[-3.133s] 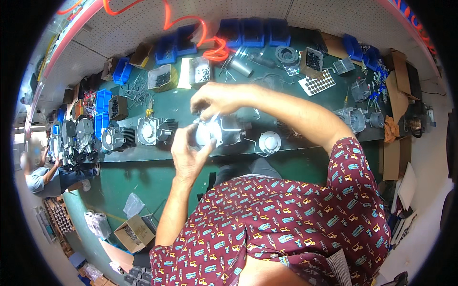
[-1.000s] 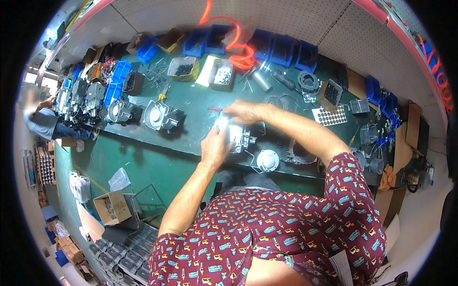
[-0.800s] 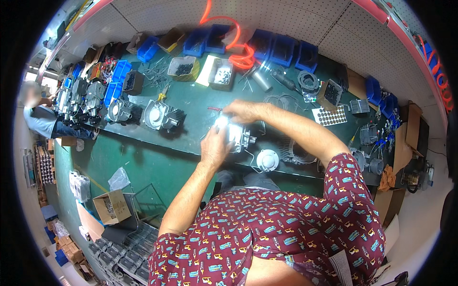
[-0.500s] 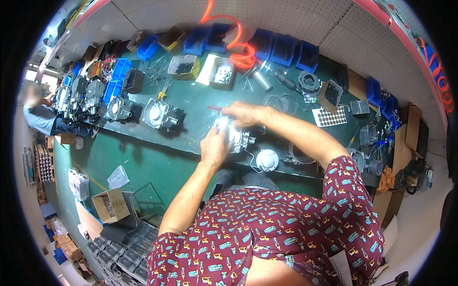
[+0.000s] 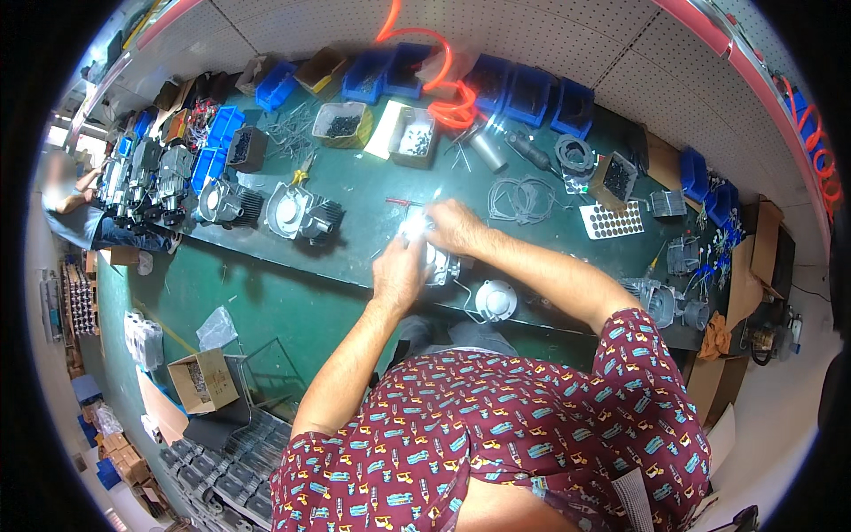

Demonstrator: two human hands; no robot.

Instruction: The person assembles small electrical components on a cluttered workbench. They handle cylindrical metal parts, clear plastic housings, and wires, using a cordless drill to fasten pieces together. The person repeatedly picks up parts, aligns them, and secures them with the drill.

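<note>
Green matting covers a long workbench (image 5: 355,191) backed by pegboard, its far edge lined with blue parts bins (image 5: 532,89) and trays of screws. At its near edge a person in a patterned maroon shirt works a small silvery metal housing (image 5: 436,259) with both bare hands. The left hand (image 5: 399,270) cups the part from the near side, fingers wrapped against it; the right hand (image 5: 452,226) closes over its top, fingertips pressed to the casting — a glare of light hides exactly what they pinch. Compared with a second ago the hands have barely shifted on the part, though the view has swung a little; three seconds back they sat further left along the bench. That steadiness suggests fine fitting work in progress. Just beside the housing lies a round white cover (image 5: 495,300); finned grey motor units (image 5: 301,213) stand well apart to the left, a coil of cable (image 5: 523,197) behind.
</note>
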